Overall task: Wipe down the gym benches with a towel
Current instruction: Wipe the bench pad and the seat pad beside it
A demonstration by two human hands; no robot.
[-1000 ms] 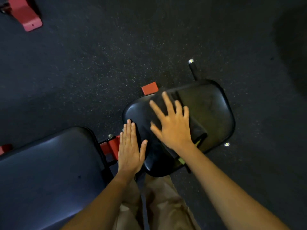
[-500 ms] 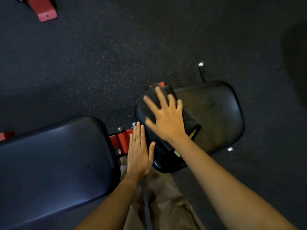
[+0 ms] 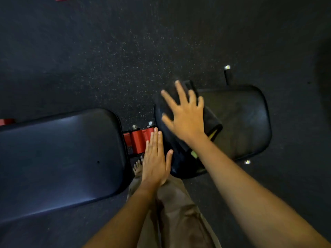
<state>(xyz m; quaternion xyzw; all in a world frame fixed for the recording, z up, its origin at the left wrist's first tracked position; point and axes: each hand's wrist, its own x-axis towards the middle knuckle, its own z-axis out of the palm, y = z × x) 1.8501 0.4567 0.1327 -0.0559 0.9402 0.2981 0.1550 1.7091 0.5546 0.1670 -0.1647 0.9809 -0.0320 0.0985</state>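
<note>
At left end of seat pad (image 3: 241, 119), right hand (image 3: 184, 119), fingers spread, presses dark towel (image 3: 213, 122); left hand (image 3: 155, 158), fingers together, flat beside that end. Seat looks mid-wipe; long back pad (image 3: 59, 158) left of seat pad probably not yet wiped.

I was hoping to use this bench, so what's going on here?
A person is wiping the seat pad with a dark towel. The right hand presses the towel flat, fingers spread, at the pad's far left corner. The left hand lies flat, fingers straight, at the pad's left edge. No hand is on the long pad to the left.
</note>
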